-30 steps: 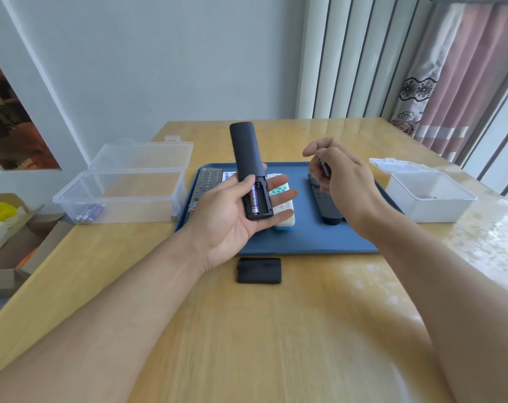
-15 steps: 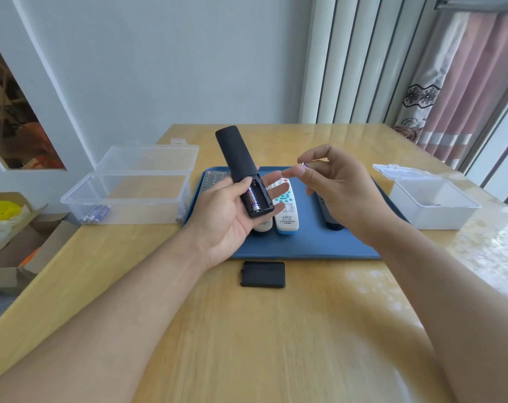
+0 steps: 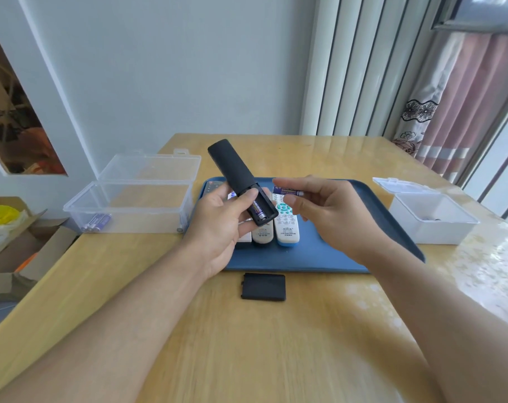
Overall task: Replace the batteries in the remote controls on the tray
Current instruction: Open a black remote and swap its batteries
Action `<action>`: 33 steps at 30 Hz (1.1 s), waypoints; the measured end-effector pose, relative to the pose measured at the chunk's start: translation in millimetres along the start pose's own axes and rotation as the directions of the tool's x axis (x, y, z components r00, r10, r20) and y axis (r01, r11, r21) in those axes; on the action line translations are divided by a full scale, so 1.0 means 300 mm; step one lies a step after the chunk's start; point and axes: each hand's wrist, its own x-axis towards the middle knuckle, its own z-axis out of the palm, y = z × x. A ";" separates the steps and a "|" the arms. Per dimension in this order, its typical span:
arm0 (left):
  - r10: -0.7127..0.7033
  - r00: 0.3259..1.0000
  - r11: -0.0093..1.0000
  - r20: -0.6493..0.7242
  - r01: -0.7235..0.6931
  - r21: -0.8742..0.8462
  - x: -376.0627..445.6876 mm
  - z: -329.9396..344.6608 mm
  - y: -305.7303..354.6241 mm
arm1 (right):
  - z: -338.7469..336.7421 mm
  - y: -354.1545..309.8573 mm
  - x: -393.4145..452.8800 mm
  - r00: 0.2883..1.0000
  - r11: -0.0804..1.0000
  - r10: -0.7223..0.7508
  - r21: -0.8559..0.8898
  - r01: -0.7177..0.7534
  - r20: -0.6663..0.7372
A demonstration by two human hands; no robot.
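My left hand (image 3: 218,225) grips a black remote (image 3: 232,170) above the blue tray (image 3: 319,254), its back up and its battery bay open. One purple battery (image 3: 257,211) lies in the bay beside a vacant slot. My right hand (image 3: 331,210) pinches a second purple battery (image 3: 287,191) just right of the bay, held level. The remote's black cover (image 3: 263,287) lies on the table in front of the tray. A white and blue remote (image 3: 287,225) and a grey one (image 3: 263,235) lie on the tray under my hands.
A clear plastic box (image 3: 136,199) with its lid up stands to the left and holds purple batteries (image 3: 97,221). A white box (image 3: 433,219) with an open lid stands to the right. A cardboard carton (image 3: 11,251) sits beyond the table's left edge.
My right hand has come left from over the tray's right side, and the purple battery now shows between its fingertips next to the bay. The black remote has tilted further left.
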 end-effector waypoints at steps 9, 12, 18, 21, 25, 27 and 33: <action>0.018 0.999 0.999 0.028 -0.017 -0.031 -0.003 0.006 0.003 | 0.011 0.001 -0.003 0.994 0.994 -0.028 0.103 0.040 -0.109; 0.041 0.998 0.998 0.041 -0.039 -0.046 -0.012 0.013 0.009 | 0.029 -0.004 -0.014 0.989 0.993 -0.040 0.107 0.056 -0.146; 0.078 0.997 0.997 0.023 -0.078 -0.009 -0.016 0.019 0.016 | 0.038 -0.006 -0.019 0.978 0.996 -0.070 0.044 0.080 -0.195; 0.079 0.997 0.997 0.019 -0.079 -0.002 -0.018 0.018 0.016 | 0.043 -0.009 -0.024 0.976 0.996 -0.085 0.012 0.089 -0.199; 0.081 0.996 0.997 0.024 -0.082 0.007 -0.016 0.017 0.016 | 0.043 -0.005 -0.021 0.975 0.996 -0.084 -0.007 0.085 -0.207; 0.081 0.996 0.997 0.034 -0.081 0.012 -0.017 0.018 0.013 | 0.043 -0.009 -0.019 0.974 0.996 -0.071 0.034 0.080 -0.217; 0.055 0.998 0.998 0.036 -0.055 -0.001 -0.021 0.019 0.013 | 0.031 -0.022 -0.009 0.983 0.980 -0.059 0.178 0.091 -0.176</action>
